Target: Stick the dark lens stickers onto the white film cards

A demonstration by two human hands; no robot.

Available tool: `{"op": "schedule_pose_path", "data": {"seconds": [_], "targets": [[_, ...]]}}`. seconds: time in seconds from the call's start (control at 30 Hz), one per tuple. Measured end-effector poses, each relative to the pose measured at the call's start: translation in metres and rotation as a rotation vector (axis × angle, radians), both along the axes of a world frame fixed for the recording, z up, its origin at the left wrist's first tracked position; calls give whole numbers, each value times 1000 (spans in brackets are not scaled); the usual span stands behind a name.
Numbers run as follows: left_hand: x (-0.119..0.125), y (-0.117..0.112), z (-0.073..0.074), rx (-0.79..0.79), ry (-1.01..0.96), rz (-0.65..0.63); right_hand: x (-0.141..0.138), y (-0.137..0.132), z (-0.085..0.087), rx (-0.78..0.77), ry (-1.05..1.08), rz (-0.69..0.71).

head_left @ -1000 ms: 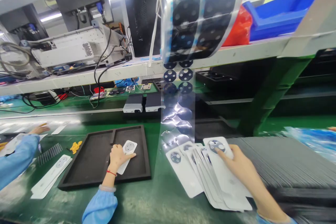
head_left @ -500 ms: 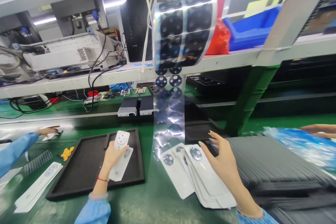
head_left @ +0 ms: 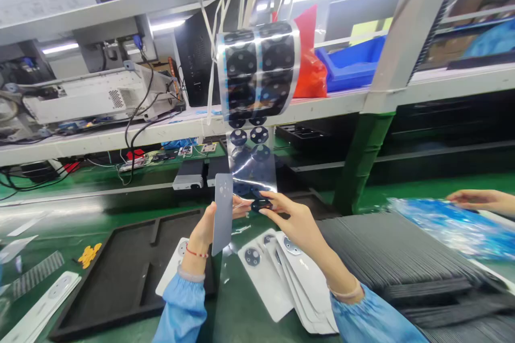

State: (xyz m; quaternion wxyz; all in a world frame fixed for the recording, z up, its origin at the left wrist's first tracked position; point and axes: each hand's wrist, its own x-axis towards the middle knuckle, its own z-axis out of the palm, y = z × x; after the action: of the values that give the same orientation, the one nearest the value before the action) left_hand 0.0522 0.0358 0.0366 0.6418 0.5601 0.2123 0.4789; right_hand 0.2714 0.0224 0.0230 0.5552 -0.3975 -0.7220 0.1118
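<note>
My left hand (head_left: 205,228) holds a pale phone back cover (head_left: 222,214) on edge, and its fingertips reach behind the cover to the clear film strip (head_left: 253,171). My right hand (head_left: 295,217) pinches a dark round camera-lens sticker (head_left: 260,204) at the strip's lower end. Whether the sticker is still stuck to the film I cannot tell. The strip hangs from a roll of black stickers (head_left: 257,69). Below my right hand lies a fanned stack of white phone back covers (head_left: 306,284) with dark camera circles. Another white cover (head_left: 171,273) rests by my left wrist on the black tray (head_left: 112,278).
Stacked dark grey sheets (head_left: 386,246) stand at right, beside blue plastic wrapping (head_left: 450,225) that another person's hand (head_left: 478,201) touches. Yellow pieces (head_left: 89,254) and more white covers (head_left: 48,300) lie left. A white shelf (head_left: 169,128) crosses above the bench.
My left hand has moved right with a cover, now turned on edge. My right hand has left the stack and closed on a sticker. The co-worker's hand at left is gone from view.
</note>
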Motion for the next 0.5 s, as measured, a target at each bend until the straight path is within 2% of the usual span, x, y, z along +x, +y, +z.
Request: {"op": "schedule_pose_path", "data": {"seconds": [0.1,0.17,0.2,0.23,0.27,0.33,0.4,0.5], "targets": [[5,-13,-4,13,-140,19,1,-7,-2,223,-108,-224],[7,-20,-9,-7,-185,64,-2,-15,-1,496,-270,-402],[8,-22,-11,-18,-193,89,-4,-19,0,627,-357,-442],[8,-22,-13,-29,-186,118,-6,-25,1,717,-422,-426],[8,-23,-15,-36,-166,155,-8,-31,2,748,-444,-352],[7,-21,-18,-26,-109,292,-12,-43,7,665,-371,-140],[5,-19,-18,13,-32,521,-16,-56,12,442,-153,42],[6,-25,-16,55,159,857,-25,-66,20,88,325,140]]}}
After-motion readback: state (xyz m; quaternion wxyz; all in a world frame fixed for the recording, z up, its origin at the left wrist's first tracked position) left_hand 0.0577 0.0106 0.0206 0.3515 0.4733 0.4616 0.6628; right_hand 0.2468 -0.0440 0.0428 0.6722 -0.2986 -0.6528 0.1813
